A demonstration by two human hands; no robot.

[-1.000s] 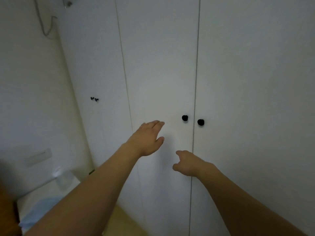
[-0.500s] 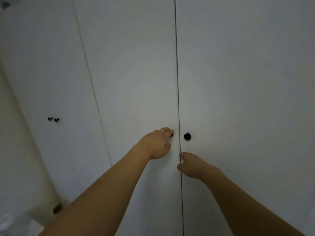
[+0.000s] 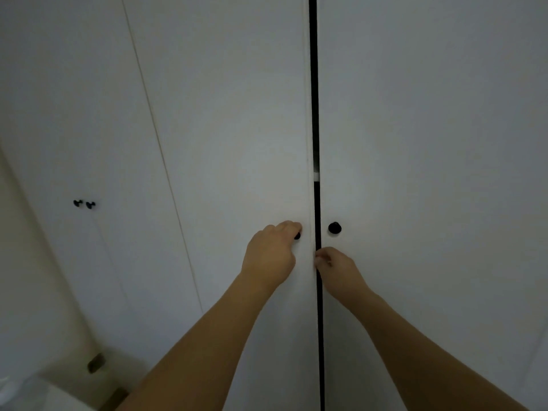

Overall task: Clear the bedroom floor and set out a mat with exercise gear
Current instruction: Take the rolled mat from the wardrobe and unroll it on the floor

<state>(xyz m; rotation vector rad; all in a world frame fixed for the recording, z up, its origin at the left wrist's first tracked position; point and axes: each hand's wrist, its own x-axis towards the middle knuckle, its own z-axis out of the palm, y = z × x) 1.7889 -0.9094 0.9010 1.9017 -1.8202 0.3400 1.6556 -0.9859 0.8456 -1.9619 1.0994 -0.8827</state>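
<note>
I face a tall white wardrobe with two doors meeting in the middle. The left door (image 3: 237, 129) stands slightly ajar, and a narrow dark gap (image 3: 313, 84) shows between it and the right door (image 3: 430, 143). My left hand (image 3: 271, 256) grips the left door's small black knob (image 3: 297, 235), which is mostly hidden by my fingers. My right hand (image 3: 335, 266) has its fingertips curled at the left door's edge in the gap, just below the right door's black knob (image 3: 334, 227). No mat or exercise gear is in view.
Further left is another pair of white doors with two small black knobs (image 3: 84, 204). A pale wall (image 3: 23, 277) runs along the left. Something white (image 3: 17, 390) and a strip of floor (image 3: 112, 396) show at the bottom left corner.
My left hand reached the left knob and closed on it. My right hand moved up to the door seam. The left door has come slightly open, showing a dark gap.
</note>
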